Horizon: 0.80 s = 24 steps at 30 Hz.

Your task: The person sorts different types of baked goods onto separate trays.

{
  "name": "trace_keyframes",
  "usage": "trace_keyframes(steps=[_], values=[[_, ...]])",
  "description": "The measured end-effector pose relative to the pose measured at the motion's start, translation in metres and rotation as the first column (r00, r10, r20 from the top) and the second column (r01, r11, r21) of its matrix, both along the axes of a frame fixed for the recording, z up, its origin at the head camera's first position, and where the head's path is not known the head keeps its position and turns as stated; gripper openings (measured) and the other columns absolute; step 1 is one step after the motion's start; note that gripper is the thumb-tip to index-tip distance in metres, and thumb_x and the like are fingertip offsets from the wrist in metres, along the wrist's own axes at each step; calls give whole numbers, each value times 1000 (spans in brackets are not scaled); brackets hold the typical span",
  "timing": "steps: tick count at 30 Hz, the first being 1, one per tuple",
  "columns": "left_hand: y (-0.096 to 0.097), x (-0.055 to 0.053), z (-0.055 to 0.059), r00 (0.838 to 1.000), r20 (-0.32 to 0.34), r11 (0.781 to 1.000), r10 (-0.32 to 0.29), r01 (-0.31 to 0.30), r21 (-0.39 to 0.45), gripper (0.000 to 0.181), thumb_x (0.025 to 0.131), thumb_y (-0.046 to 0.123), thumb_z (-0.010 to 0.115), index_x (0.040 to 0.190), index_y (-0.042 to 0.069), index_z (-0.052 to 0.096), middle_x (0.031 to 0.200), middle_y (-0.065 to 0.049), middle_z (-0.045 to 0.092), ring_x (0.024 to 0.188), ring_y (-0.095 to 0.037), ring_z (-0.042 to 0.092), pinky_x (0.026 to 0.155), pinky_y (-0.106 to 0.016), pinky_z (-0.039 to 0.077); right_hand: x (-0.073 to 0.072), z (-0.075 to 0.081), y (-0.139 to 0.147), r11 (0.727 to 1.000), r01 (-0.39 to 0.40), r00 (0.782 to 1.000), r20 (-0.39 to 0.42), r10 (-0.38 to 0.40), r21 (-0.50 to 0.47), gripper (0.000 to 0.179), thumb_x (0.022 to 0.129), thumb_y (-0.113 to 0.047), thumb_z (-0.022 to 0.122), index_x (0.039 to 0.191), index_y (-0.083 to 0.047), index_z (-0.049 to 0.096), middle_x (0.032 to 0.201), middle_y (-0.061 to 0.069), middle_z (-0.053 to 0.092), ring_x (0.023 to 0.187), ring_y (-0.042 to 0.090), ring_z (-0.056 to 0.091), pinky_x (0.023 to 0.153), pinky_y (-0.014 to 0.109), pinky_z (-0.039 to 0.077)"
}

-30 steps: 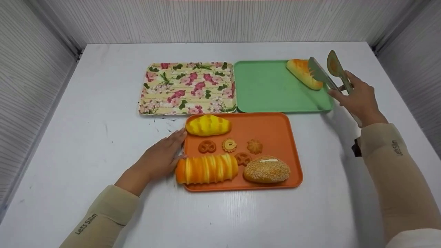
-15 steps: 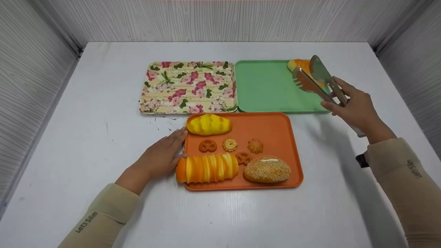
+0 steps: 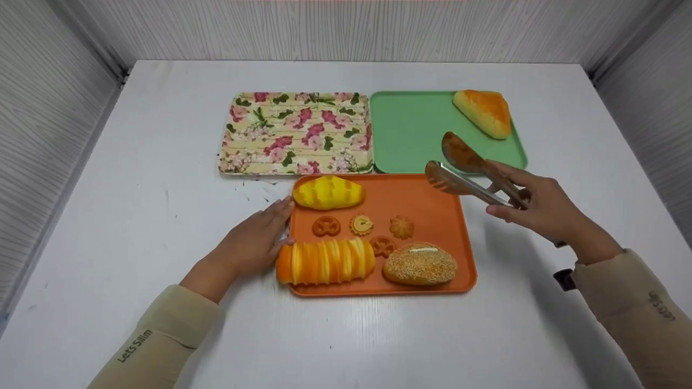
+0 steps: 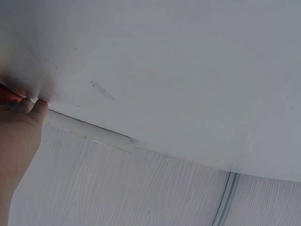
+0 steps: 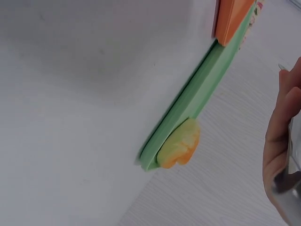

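In the head view my right hand grips metal tongs. Their two ends stand apart with nothing between them, above the top right corner of the orange tray. My left hand rests with straight fingers against that tray's left edge. On the orange tray lie a yellow bread, a ridged bread roll, a sesame bun and several small cookies, among them a flower-shaped one. A triangular bread lies at the right of the green tray; the right wrist view shows this bread too.
A flower-patterned tray stands left of the green tray, both behind the orange one. The white table is bounded by pale wood-grain panels at the back and sides.
My right hand has brought the tongs from beside the triangular bread toward me and to the left, over the orange tray's corner. The bread stays on the green tray. My left hand has not moved.
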<state>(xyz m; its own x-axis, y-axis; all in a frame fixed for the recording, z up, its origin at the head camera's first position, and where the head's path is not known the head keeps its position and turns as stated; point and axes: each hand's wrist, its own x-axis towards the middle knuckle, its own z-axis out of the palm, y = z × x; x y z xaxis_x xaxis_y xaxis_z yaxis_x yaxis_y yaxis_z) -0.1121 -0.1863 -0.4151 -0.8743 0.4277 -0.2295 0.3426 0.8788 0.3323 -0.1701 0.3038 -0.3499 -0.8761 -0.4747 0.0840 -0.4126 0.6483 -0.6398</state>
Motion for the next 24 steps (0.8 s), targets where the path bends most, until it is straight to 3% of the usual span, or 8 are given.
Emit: trace_keyframes(steps=[2,5,9,14,24], values=[[0,0,0,1000,0,1000,-6,6,-1,74,99,53,34,154,13,6,159,-3,8,144,-21,9,114,-45,16,7,-1,-1,999,-41,999,4,41,0,72,82,-15,76,145,-28,43,87,7,60,51,19,56,43,25,43],[0,0,1,1000,-7,1000,-11,11,1,74,99,52,35,154,12,6,159,-4,8,144,-21,9,114,-45,15,17,-3,-2,995,-95,995,34,95,3,72,80,-13,78,144,-25,45,84,1,61,48,13,47,42,25,37],[0,2,1,1000,-17,1000,-13,13,10,73,100,50,37,154,12,7,159,-4,9,144,-21,10,113,-46,16,29,-2,-4,984,-177,981,82,178,-18,72,79,-8,78,143,-18,47,94,-5,66,47,10,42,42,24,37],[0,2,1,1000,-14,1000,-10,10,10,73,99,51,37,154,13,7,159,-4,8,144,-22,10,113,-46,16,41,5,-8,967,-251,960,114,255,-41,70,79,-4,76,142,-9,46,96,-2,67,49,9,43,43,24,39],[1,2,3,1000,7,1000,4,-4,2,73,99,51,35,154,14,5,159,-3,7,144,-21,8,113,-47,16,46,-6,0,933,-351,913,192,359,-77,72,81,-9,77,144,-11,43,102,-1,67,51,7,47,44,23,43]])
